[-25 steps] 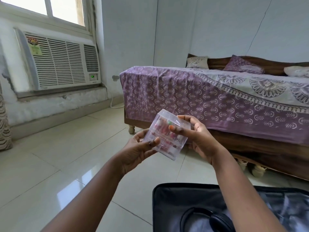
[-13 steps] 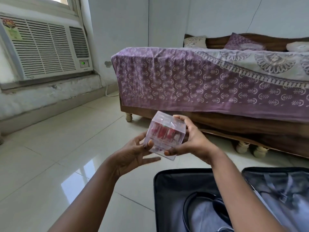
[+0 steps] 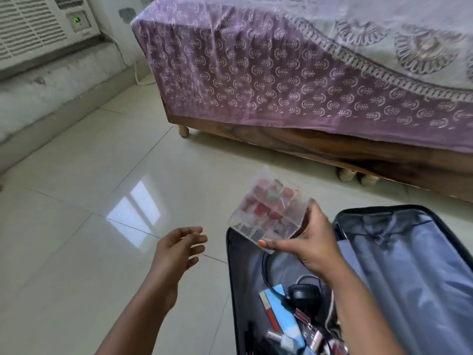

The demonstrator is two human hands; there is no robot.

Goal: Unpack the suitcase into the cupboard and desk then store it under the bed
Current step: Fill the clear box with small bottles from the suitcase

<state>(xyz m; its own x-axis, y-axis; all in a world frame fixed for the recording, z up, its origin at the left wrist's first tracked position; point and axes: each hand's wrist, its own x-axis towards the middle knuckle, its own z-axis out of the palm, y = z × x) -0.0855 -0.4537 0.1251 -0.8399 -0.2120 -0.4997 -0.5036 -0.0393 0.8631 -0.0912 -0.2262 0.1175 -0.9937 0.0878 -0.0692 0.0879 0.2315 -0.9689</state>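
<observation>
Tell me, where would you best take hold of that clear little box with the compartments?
By two opposite side walls, probably, coming from the near side, as the right hand does now: thumb on the near edge, fingers on the far wall. The clear box is squarish with flat walls, and its open-looking compartments face up, so a side grip should keep it level. The left hand hangs free.

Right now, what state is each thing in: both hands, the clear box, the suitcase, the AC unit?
Left hand: open, holding nothing, over the floor.
Right hand: grips the clear box from its right side.
Clear box: held tilted above the suitcase's edge, compartments filled with red and pink items.
Suitcase: open flat on the floor, still holding headphones and small items.
AC unit: display lit green.
</observation>
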